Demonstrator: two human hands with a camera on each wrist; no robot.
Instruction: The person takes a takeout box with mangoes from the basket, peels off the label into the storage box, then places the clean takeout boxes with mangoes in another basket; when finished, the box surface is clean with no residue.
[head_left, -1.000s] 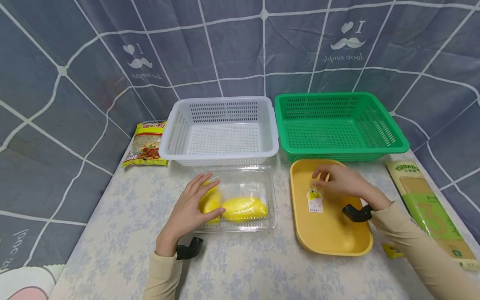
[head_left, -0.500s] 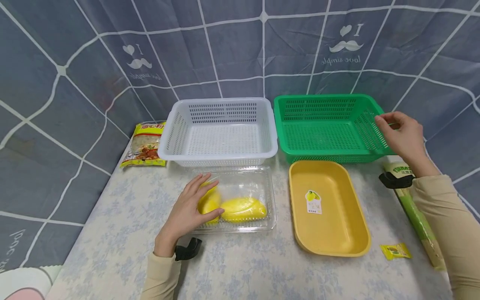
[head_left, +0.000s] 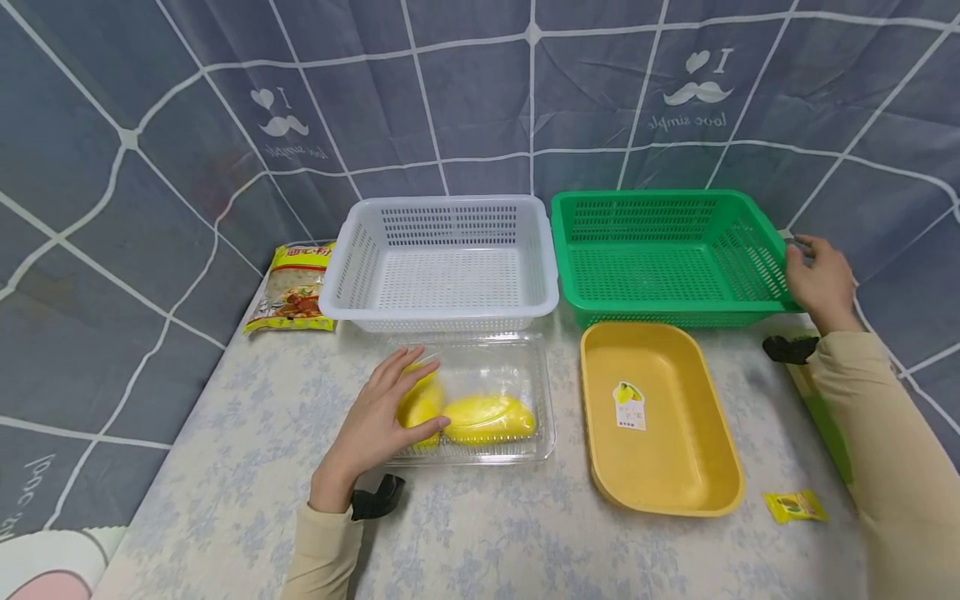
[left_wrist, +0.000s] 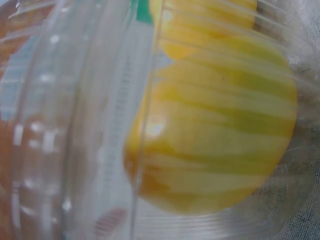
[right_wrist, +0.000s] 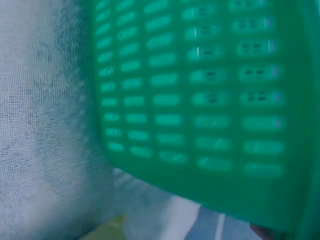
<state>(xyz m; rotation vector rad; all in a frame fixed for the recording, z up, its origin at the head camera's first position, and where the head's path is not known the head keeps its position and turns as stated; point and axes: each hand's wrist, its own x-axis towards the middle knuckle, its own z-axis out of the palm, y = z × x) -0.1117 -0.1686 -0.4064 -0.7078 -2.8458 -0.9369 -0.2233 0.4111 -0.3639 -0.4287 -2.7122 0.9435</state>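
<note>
My left hand (head_left: pixel 386 412) rests with spread fingers on the left side of a clear plastic clamshell box (head_left: pixel 502 362). Inside lie two yellow, mango-shaped fruits, one mostly under the hand and another fruit (head_left: pixel 491 418) in plain sight; the left wrist view shows a fruit (left_wrist: pixel 215 125) through the ribbed plastic. Over at the green basket (head_left: pixel 637 271), my right hand (head_left: pixel 823 283) is at the outer right side, thumb close by the rim. The basket's slotted wall (right_wrist: pixel 165 100) fills the right wrist view, with a fingertip at the bottom edge. Whether these fingers grip anything I cannot tell.
A white basket (head_left: pixel 450 279) stands left of the green one, beside a yellow food packet (head_left: pixel 292 292). In front is a yellow tray (head_left: pixel 675 433) bearing a fruit sticker (head_left: pixel 628 406). A small yellow sachet (head_left: pixel 795 506) and a long green package (head_left: pixel 825 425), partly under the right sleeve, lie right.
My right hand has left the yellow tray, swung right over the long package, then lowered beside the green basket's right end. The left hand has stayed on the clear box.
</note>
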